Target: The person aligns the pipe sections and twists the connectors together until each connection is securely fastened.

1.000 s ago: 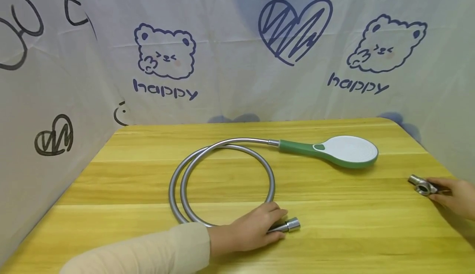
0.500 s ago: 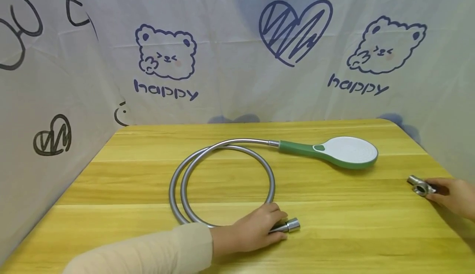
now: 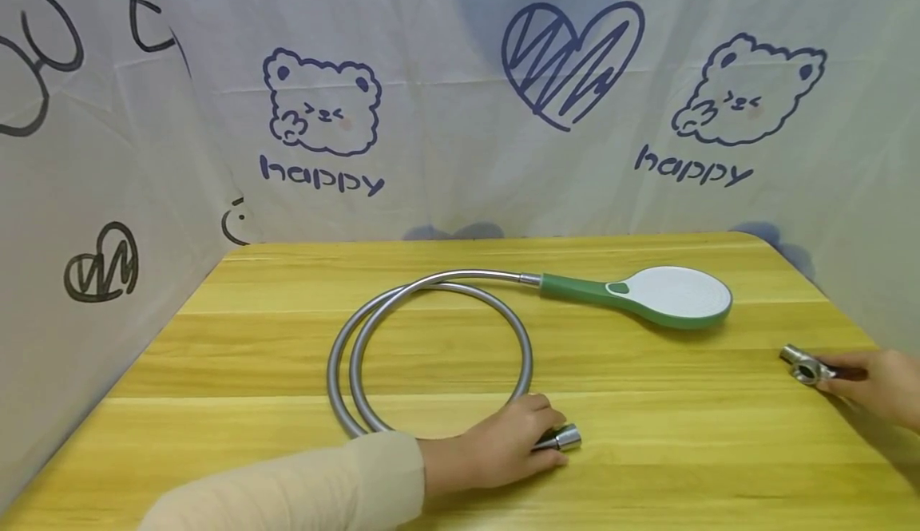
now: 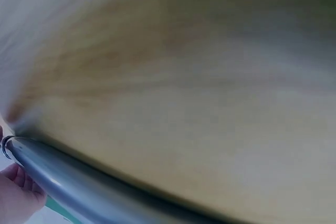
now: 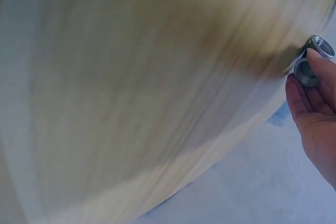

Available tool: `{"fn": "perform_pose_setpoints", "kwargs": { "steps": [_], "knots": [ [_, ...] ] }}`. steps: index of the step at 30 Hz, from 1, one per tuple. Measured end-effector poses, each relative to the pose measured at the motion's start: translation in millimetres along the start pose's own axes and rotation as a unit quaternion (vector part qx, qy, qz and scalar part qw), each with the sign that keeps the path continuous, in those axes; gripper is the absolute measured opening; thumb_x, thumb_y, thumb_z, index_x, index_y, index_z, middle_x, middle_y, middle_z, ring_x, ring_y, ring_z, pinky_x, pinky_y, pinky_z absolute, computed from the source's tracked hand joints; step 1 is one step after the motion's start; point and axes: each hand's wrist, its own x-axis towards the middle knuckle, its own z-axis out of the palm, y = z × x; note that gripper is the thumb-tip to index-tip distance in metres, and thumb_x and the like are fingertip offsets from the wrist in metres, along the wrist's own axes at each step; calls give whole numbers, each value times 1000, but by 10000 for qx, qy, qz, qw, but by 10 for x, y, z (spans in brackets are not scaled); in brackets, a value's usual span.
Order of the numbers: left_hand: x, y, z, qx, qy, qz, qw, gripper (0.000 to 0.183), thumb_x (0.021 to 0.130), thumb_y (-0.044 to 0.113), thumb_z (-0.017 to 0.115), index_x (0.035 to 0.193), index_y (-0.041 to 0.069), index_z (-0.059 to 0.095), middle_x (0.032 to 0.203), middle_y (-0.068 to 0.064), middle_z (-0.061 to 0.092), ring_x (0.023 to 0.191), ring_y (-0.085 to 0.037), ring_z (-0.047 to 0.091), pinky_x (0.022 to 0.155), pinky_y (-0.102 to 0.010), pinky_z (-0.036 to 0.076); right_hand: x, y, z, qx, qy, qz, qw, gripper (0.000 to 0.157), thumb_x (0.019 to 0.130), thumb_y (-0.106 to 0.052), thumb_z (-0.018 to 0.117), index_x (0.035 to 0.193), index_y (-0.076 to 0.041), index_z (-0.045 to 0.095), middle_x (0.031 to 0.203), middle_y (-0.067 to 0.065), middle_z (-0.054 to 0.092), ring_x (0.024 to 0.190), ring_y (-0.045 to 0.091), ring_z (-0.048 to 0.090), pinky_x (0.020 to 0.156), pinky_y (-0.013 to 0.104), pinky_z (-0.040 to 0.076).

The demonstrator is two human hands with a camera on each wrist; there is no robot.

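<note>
My left hand (image 3: 503, 445) grips the free end of a grey shower hose (image 3: 357, 355), its fingers curled over the hose close to the table. The chrome end nut (image 3: 568, 437) sticks out past the fingertips. In the left wrist view the hose (image 4: 89, 182) runs along the bottom, with the hand (image 4: 18, 198) at the left edge. At the right, my right hand (image 3: 880, 386) pinches a metal pipe fitting (image 3: 806, 369) with a round opening and a short side tube. Threads show inside the fitting (image 5: 321, 46) in the right wrist view.
A green and white shower head (image 3: 679, 298) lies at the back right, joined to the hose's other end. The hose is coiled in loops on the wooden table (image 3: 216, 355). A white cloth (image 3: 431, 116) with drawings hangs behind and at the sides.
The right hand has moved slightly left with the pipe fitting. The left hand has slid a little toward the hose's end nut, covering more of it. The shower head stays put.
</note>
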Motion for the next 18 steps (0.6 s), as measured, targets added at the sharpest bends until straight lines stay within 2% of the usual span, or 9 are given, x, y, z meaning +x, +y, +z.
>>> {"fn": "perform_pose_setpoints", "kwargs": {
  "steps": [3, 6, 8, 10, 13, 16, 18],
  "knots": [
    [15, 9, 13, -2, 60, 50, 10000, 31, 89, 30, 62, 109, 5, 63, 91, 0, 59, 74, 1, 42, 60, -5, 34, -6, -6, 0, -125, 69, -92, 9999, 40, 64, -23, 82, 89, 6, 71, 75, 26, 67, 59, 2, 52, 54, 32, 44],
    [19, 22, 26, 12, 136, 61, 9999, 30, 89, 29, 63, 108, 6, 64, 90, 2, 59, 73, 1, 42, 60, -4, 34, -14, -21, -3, -100, 173, -191, 9996, 34, 62, -23, 83, 84, 1, 72, 77, 28, 67, 61, 2, 52, 55, 33, 44],
    [22, 31, 27, -32, 143, 3, 9999, 30, 88, 29, 63, 108, 6, 64, 90, 2, 60, 74, 2, 43, 60, -4, 34, -17, -41, -3, -20, 232, -293, 9993, 29, 62, -21, 83, 82, -4, 73, 77, 27, 67, 61, -5, 48, 54, 27, 43],
    [26, 37, 21, -105, 116, -97, 9998, 30, 88, 29, 63, 108, 6, 64, 91, 2, 60, 74, 1, 43, 60, -5, 35, -12, -86, -9, 36, 214, -372, 9991, 25, 64, -19, 82, 83, -6, 74, 77, 27, 67, 61, -7, 47, 53, 25, 42],
    [34, 45, 8, -244, 54, -280, 9993, 30, 88, 27, 64, 109, 6, 64, 92, 1, 60, 75, 0, 42, 61, -5, 35, 1, -171, -7, 105, 125, -461, 9988, 26, 67, -15, 80, 88, -3, 74, 74, 22, 69, 58, -15, 42, 50, 20, 40],
    [35, 52, 3, -374, 36, -415, 9984, 30, 87, 26, 65, 109, 6, 64, 92, 0, 60, 75, 1, 41, 61, -5, 36, 14, -261, -19, 189, 35, -460, 9988, 30, 69, -13, 79, 92, 6, 71, 71, 19, 69, 57, -17, 42, 50, 19, 40],
    [35, 54, 5, -477, 40, -482, 9977, 29, 87, 25, 66, 109, 6, 64, 92, 0, 60, 74, 1, 41, 62, -5, 36, 23, -318, -32, 298, 7, -444, 9986, 31, 71, -12, 78, 93, 8, 70, 71, 19, 69, 57, -17, 42, 49, 18, 40]
  ]
}}
